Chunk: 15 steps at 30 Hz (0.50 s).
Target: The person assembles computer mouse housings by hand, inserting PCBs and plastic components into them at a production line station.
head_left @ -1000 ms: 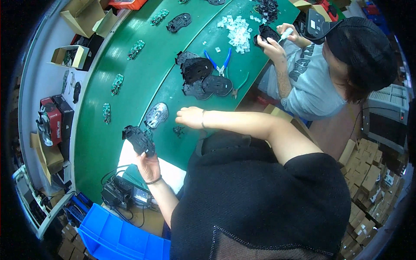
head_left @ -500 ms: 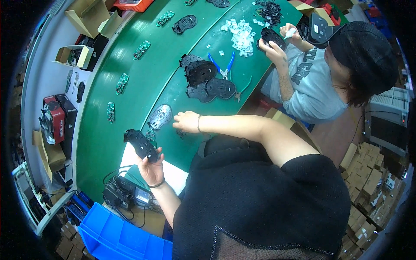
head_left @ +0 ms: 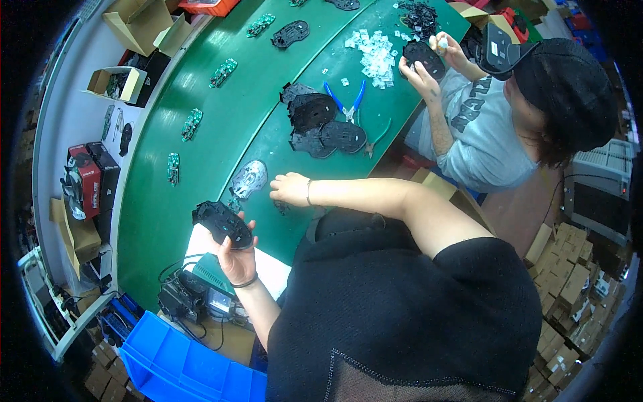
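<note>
My left hand point(head_left: 238, 260) grips a black plastic mouse shell point(head_left: 225, 224), its open ribbed inside turned up and tilted above the table. My right hand point(head_left: 290, 189) is at the table with its fingers drawn together, beside a little heap of tiny dark parts point(head_left: 281, 207); anything between the fingertips is hidden. Between both hands lies a grey-silver mouse-shaped part point(head_left: 249, 179), with a green circuit board point(head_left: 234, 204) just below it, partly covered by the held shell.
Several black shells point(head_left: 321, 127) are stacked ahead, near blue-handled pliers point(head_left: 348, 104) and green-handled cutters point(head_left: 380, 137). Green circuit boards point(head_left: 192, 124) line the left side. A co-worker point(head_left: 489, 127) handles another shell beside clear square pieces point(head_left: 375, 57). A blue bin point(head_left: 187, 362) stands lower left.
My left hand has turned the shell so more of its inside shows. My right hand has hardly moved. The co-worker's hands have shifted slightly around their shell.
</note>
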Motion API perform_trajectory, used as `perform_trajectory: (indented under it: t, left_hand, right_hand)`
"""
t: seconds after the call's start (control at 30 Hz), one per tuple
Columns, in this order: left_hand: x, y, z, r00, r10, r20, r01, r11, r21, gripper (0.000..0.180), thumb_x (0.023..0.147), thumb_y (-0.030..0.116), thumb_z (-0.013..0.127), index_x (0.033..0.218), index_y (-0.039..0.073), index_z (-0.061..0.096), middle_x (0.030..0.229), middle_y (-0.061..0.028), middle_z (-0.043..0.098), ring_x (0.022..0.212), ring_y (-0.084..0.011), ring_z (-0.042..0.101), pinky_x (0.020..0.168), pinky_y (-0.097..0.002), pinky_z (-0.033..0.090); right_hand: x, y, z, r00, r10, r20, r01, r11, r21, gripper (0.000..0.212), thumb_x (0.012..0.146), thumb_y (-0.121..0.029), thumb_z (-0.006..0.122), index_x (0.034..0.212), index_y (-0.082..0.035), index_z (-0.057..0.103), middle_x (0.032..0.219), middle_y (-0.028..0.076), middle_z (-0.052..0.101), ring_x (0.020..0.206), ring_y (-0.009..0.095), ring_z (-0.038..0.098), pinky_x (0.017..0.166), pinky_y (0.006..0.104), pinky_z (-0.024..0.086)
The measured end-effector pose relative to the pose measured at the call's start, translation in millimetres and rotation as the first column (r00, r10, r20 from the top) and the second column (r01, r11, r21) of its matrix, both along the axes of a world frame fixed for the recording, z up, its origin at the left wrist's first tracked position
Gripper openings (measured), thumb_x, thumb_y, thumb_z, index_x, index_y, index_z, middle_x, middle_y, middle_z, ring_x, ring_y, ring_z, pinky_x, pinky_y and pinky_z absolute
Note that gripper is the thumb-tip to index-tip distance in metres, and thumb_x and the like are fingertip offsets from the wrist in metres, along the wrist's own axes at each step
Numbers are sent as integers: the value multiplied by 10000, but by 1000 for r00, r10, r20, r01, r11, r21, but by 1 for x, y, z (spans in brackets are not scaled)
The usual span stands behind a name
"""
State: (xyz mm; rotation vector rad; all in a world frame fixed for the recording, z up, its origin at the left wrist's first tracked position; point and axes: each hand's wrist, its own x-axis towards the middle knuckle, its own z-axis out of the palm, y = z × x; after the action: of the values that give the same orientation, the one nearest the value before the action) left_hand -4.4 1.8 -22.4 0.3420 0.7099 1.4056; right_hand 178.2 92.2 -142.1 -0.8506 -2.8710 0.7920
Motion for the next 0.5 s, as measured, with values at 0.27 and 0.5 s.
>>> perform_trajectory:
  t: [0.27, 0.5]
  left_hand:
    - [5, 3, 3, 999, 8, -45, -12, 997, -80, 563, 850, 113, 472, 1340, 195, 207, 1241, -209, 420, 1015, -370, 539, 703, -393, 559]
    - [20, 9, 2, 998, 6, -67, -17, 988, -156, 606, 803, 117, 563, 1317, 146, 243, 1155, -244, 480, 939, -365, 579, 669, -383, 566]
  right_hand:
    - [-1, 5, -13, 962, -196, -192, 158, 967, -198, 85, 659, -85, 562, 722, -86, 619, 764, 109, 603, 787, 275, 592, 680, 376, 475]
    - [30, 31, 13, 835, -506, -216, 310, 757, -575, 115, 563, -114, 695, 639, -62, 626, 652, 89, 628, 617, 214, 617, 582, 319, 489]
